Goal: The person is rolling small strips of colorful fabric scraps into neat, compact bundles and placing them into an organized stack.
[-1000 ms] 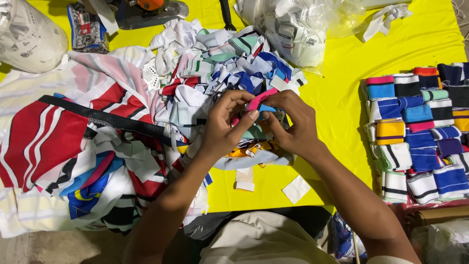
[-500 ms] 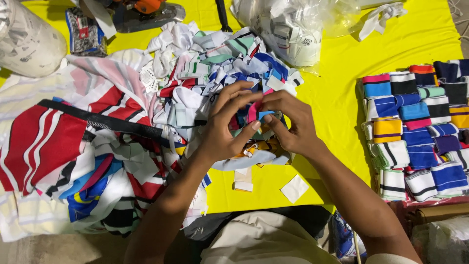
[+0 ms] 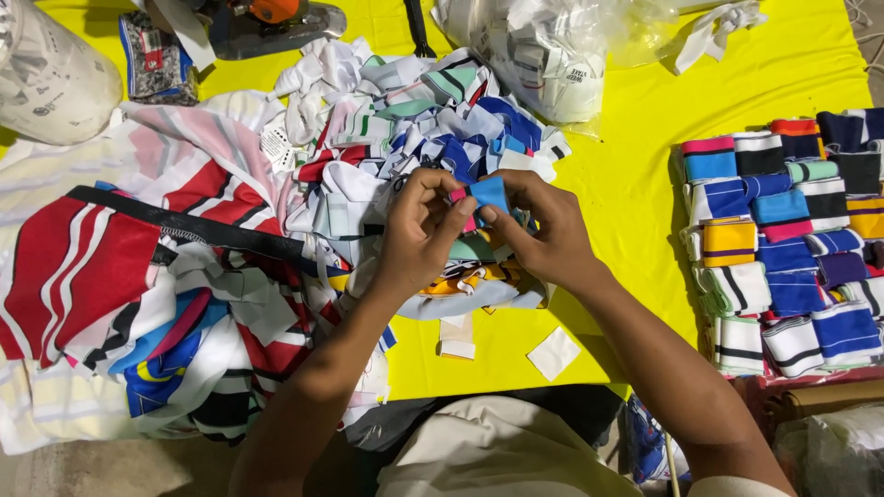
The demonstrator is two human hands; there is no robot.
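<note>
My left hand (image 3: 422, 230) and my right hand (image 3: 543, 228) meet over a yellow table (image 3: 635, 202). Both pinch one small folded knit strip (image 3: 485, 195), blue with a pink edge, held just above a loose heap of striped fabric strips (image 3: 414, 129) in white, blue, green and red. Under my hands lie more strips, one yellow and one pale grey (image 3: 470, 294). At the right, a neat stack of folded striped strips (image 3: 783, 239) fills the table's edge, well away from both hands.
Red, white and blue striped garment pieces (image 3: 120, 267) cover the left side. A clear plastic bag of fabric (image 3: 543, 46) and a cutting tool (image 3: 267, 18) lie at the back. A white bag (image 3: 51, 78) sits far left. Small white paper tags (image 3: 552, 353) lie near me.
Both hands have stayed together over the heap. The strip between my fingers has been folded smaller, its blue side now facing up instead of the pink edge.
</note>
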